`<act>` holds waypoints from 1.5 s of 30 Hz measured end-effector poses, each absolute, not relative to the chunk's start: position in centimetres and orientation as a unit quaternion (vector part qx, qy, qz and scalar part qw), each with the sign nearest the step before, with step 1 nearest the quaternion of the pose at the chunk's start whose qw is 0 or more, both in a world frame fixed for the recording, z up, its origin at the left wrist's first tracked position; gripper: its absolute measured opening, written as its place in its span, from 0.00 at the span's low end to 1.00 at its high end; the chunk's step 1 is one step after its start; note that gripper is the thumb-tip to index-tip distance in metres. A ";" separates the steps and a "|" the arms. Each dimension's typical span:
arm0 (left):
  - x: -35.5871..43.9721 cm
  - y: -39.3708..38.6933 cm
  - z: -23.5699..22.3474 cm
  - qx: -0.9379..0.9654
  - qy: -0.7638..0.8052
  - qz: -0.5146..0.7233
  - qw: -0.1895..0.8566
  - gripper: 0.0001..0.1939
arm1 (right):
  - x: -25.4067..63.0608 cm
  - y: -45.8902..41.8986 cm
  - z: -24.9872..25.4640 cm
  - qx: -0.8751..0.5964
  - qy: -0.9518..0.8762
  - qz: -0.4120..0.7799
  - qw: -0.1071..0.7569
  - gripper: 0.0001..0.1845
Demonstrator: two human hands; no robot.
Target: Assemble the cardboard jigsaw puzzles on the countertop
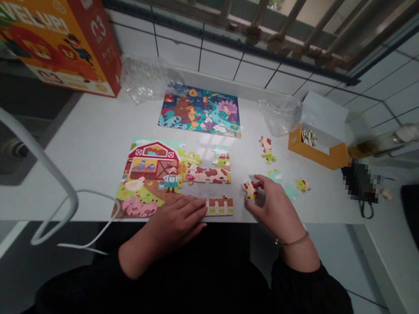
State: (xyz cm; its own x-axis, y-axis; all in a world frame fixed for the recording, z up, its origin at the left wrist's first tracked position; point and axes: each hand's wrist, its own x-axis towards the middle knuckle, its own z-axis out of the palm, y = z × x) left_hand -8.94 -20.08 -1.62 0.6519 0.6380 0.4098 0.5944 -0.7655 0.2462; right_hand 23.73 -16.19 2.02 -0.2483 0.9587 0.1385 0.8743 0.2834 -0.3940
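Observation:
A partly joined farm jigsaw puzzle (150, 170) lies on the white counter, with a red barn, a farmer and a spotted cow. Flat over its lower edge rests my left hand (181, 214), fingers stretched out, beside joined fence pieces (221, 206). My right hand (272, 203) pinches a brown and cream puzzle piece (250, 189) between thumb and finger, just right of the puzzle and apart from it. Loose pieces lie beyond that hand: a pinkish one (266, 143), a green one (269, 157), a pale blue-green one (275, 175) and a yellow-green one (303, 184).
A dark blue animal picture (202, 110) lies behind the puzzle. Crumpled clear plastic (281, 114) sits near an open yellow box (315, 148) at the right. A big orange box (50, 25) stands back left. A white cable (39, 141) curves across the left side.

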 end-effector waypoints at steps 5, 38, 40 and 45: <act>-10.2 -20.2 -1.5 0.900 0.339 0.272 0.035 0.10 | 20.9 -16.6 2.8 -0.523 -0.804 0.189 0.209 0.35; -10.8 -20.1 -1.7 0.897 0.368 0.244 0.011 0.07 | 13.4 -18.3 3.1 -0.602 -0.783 0.109 0.115 0.16; -10.7 -20.1 -1.8 0.898 0.366 0.246 0.009 0.07 | 13.6 -18.3 3.2 -0.601 -0.784 0.115 0.106 0.14; -10.7 -20.1 -2.0 0.897 0.365 0.248 0.005 0.08 | 14.9 -17.3 3.1 -0.502 -0.838 0.144 0.157 0.10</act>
State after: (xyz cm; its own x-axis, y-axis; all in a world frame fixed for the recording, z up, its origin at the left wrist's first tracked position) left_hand -10.73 -20.09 -2.03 0.6103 0.6582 0.4408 0.6527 -0.7332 0.1909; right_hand 14.92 -17.28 3.09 -0.4469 0.8866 0.1194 0.7962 0.4550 -0.3989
